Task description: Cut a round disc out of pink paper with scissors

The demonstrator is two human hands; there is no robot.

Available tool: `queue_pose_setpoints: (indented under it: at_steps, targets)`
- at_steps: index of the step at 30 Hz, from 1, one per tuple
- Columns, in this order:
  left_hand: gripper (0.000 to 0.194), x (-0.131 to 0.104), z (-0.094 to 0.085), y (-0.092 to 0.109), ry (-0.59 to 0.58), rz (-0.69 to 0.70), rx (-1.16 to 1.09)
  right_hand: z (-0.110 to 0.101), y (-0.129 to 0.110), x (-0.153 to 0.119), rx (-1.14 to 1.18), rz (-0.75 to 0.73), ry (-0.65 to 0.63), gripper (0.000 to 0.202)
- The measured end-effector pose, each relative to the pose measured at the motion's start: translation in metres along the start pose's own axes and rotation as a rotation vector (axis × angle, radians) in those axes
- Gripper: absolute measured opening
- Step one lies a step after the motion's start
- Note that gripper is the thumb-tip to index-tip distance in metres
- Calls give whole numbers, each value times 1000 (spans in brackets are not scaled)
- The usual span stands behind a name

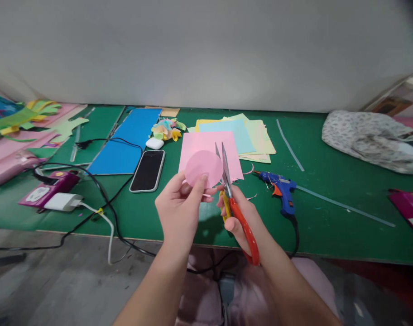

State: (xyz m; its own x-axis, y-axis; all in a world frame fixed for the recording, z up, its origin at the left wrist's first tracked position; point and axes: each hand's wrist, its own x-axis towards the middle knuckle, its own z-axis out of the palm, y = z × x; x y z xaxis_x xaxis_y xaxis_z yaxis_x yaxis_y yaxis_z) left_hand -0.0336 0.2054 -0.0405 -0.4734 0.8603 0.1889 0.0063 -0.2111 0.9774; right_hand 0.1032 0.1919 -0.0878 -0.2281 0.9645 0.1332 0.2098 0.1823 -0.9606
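My left hand (pixel 182 203) pinches a round pink paper disc (pixel 203 166) at its lower edge, between thumb and fingers. In my right hand (pixel 243 213) are scissors with red and yellow handles (pixel 244 224). Their blades point away from me, slightly parted, close to the disc's right edge. Behind and below the disc, a square pink sheet (pixel 209 140) lies on the green table. Thin pink paper scraps (pixel 250 169) are to the right of that sheet.
Coloured sheets (pixel 261 136) lie behind. To the right are a blue glue gun (pixel 281 188) and a patterned cloth (pixel 366 138). Leftward are a phone (pixel 148 171), a blue board (pixel 125 145), paper flowers (pixel 167 129), a charger (pixel 63 202) and black cables. The table's front edge runs beneath my wrists.
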Motion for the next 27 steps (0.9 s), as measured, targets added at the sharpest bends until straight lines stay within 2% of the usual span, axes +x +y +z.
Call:
queue_pose_setpoints:
  at_steps: [11, 20, 27]
  targets:
    - [19, 1, 0, 1, -2, -5, 10, 1, -3, -1, 39, 18, -21, 95]
    - [17, 2, 0, 3, -7, -7, 8, 2, -12, -2, 72, 59, 9, 93]
    - [21, 4, -1, 4, -4, -15, 27, 2, -11, -1, 107, 64, -3, 92]
